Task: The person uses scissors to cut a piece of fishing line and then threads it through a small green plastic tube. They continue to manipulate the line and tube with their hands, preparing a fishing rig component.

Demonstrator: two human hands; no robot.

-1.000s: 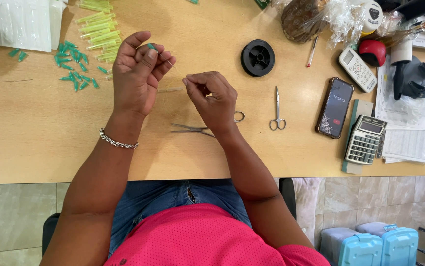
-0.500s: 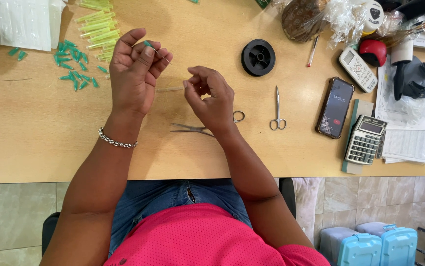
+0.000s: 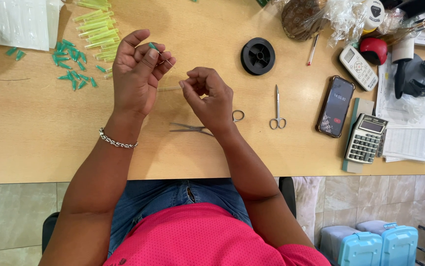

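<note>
My left hand (image 3: pixel 136 74) is raised over the wooden table (image 3: pixel 35 138), its fingertips pinching a small green cap (image 3: pixel 153 46) from which a thin wire (image 3: pixel 169 63) runs toward my right hand. My right hand (image 3: pixel 210 93) is curled just to the right, thumb and fingers closed on the other end of that wire. A clear slender tube (image 3: pixel 168 88) lies on the table between the two hands. Under my right wrist lies a pair of metal forceps (image 3: pixel 188 128), partly hidden.
Loose green caps (image 3: pixel 72 74) and yellow-green tubes (image 3: pixel 96 24) lie at the far left beside a white plastic bag (image 3: pixel 18 22). A black spool (image 3: pixel 258 55), small scissors (image 3: pixel 277 111), phone (image 3: pixel 336 106), calculator (image 3: pixel 366 139), remote (image 3: pixel 358 67) and papers sit right.
My right hand has shifted slightly up and left toward my left hand, its fingers curling tighter on the wire. My left hand stays nearly in place.
</note>
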